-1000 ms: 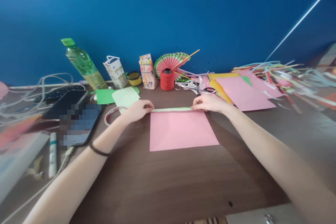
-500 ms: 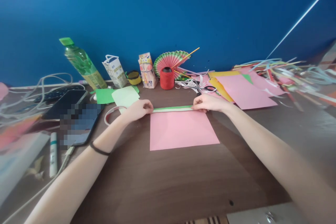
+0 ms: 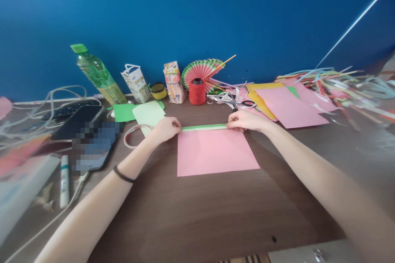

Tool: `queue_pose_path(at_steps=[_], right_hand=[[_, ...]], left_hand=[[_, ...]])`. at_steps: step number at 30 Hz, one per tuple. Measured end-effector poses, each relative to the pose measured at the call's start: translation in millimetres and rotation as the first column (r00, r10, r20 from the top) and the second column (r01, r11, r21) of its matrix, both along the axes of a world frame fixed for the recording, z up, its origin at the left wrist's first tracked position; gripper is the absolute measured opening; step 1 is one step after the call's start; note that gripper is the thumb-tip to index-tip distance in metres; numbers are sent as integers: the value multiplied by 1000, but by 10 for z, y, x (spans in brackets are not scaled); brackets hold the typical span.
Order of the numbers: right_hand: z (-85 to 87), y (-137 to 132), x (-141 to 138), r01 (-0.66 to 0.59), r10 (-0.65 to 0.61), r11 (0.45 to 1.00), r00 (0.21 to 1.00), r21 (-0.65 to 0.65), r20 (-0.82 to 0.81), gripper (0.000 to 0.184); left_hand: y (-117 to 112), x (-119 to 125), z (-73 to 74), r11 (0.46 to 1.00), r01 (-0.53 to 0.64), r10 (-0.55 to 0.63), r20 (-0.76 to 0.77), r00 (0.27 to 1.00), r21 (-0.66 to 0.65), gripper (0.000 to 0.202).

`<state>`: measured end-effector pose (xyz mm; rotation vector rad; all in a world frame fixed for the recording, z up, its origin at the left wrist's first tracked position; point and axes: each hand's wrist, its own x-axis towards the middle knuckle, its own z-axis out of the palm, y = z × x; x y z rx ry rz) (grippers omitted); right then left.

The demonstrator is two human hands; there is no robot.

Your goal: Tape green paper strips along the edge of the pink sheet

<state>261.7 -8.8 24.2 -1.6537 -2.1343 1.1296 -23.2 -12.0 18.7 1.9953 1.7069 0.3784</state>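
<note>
A sheet of pink paper (image 3: 216, 154) lies flat on the brown table (image 3: 197, 209). Along its far edge runs a narrow strip of green and pale paper (image 3: 204, 127). My left hand (image 3: 167, 129) pinches the strip's left end, with fingertips at the far left corner of the pink sheet. At the other end, my right hand (image 3: 245, 121) pinches the strip near the far right corner. Whether the strip is joined to the pink sheet, I cannot tell. A roll of tape (image 3: 132, 136) lies beside my left wrist, partly over pale green paper (image 3: 148, 115).
Along the blue wall stand a green bottle (image 3: 98, 73), two cartons, red thread (image 3: 197, 92) and a pleated paper fan (image 3: 196, 72). Scissors (image 3: 247, 104) and stacked pink paper (image 3: 290, 104) lie beyond my right hand. Phones (image 3: 82, 121), cables and a marker (image 3: 64, 181) are at left.
Both hands stay on the strip's ends and the paper keeps its place. My left forearm has shifted slightly to the right; the whole view has moved a little.
</note>
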Motion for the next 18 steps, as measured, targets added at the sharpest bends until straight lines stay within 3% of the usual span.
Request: queue_pose_path(at_steps=[18], right_hand=[[-6, -3, -13, 23, -25, 999, 999, 35, 44, 20]], left_hand=[[10, -9, 17, 999, -14, 15, 36, 999, -43, 6]])
